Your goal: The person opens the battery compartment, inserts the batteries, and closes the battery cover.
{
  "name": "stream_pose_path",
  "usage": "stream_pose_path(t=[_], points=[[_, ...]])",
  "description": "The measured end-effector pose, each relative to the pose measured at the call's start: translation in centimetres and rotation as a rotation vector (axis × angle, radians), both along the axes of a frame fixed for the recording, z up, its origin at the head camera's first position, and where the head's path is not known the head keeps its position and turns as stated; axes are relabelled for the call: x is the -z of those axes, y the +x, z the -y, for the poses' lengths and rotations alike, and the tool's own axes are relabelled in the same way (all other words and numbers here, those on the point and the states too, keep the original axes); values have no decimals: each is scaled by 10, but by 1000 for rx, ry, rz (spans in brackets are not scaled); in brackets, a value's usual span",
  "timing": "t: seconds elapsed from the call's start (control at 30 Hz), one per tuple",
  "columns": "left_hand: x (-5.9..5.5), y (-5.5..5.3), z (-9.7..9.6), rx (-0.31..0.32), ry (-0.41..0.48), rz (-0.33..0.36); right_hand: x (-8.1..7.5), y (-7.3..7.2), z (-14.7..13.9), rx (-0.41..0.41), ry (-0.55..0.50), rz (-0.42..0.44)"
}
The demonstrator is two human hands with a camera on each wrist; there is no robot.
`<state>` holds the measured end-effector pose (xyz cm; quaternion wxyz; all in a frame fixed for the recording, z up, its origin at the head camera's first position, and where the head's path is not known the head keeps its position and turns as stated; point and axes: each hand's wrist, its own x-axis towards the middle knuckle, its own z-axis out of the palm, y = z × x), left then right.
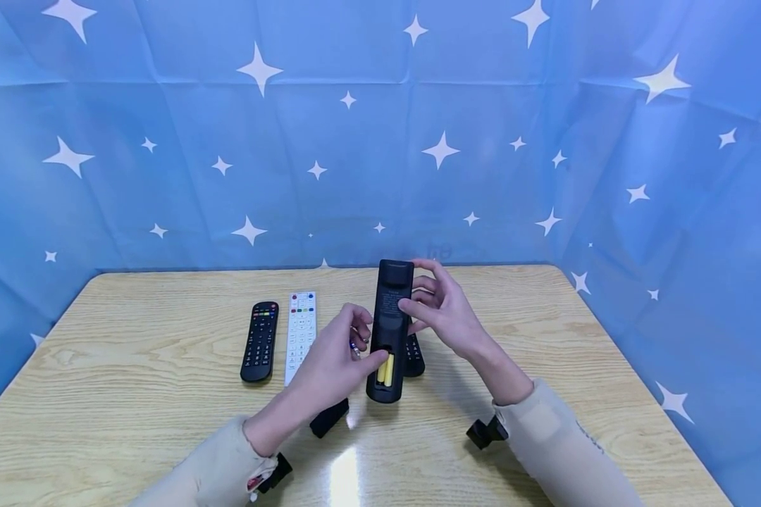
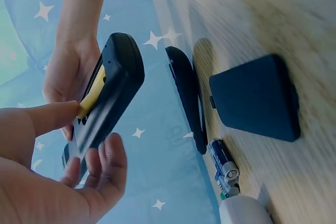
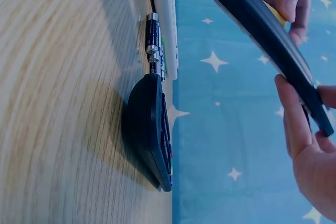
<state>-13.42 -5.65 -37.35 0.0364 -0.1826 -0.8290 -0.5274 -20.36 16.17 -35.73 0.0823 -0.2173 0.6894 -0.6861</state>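
Observation:
A black remote control is raised above the table, its back towards me, with two yellow batteries in the uncovered compartment. My right hand grips its upper part, thumb on the back and fingers at the far side. My left hand lays its straight thumb on the yellow batteries' upper end. The left fingers bend loosely beside the remote's left edge; whether they touch it I cannot tell. A black battery cover rests on the table below the left hand, partly hidden in the head view.
Left on the wooden table lie a black remote and a white remote. Another black remote lies behind the raised one. Dark blue batteries lie near the white remote. A blue starred curtain stands behind.

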Motion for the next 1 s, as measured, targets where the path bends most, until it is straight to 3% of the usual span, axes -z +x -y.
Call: stream_pose_path(t=[0.2,0.37,1.0], points=[[0,-4,3,32,115,240,-1,0,0,-10,-12,-13],[-1,-7,3,52,139,356,0,0,1,-17,-28,-29],[-3,-5,4,72,186,402,0,-1,3,31,11,-85]])
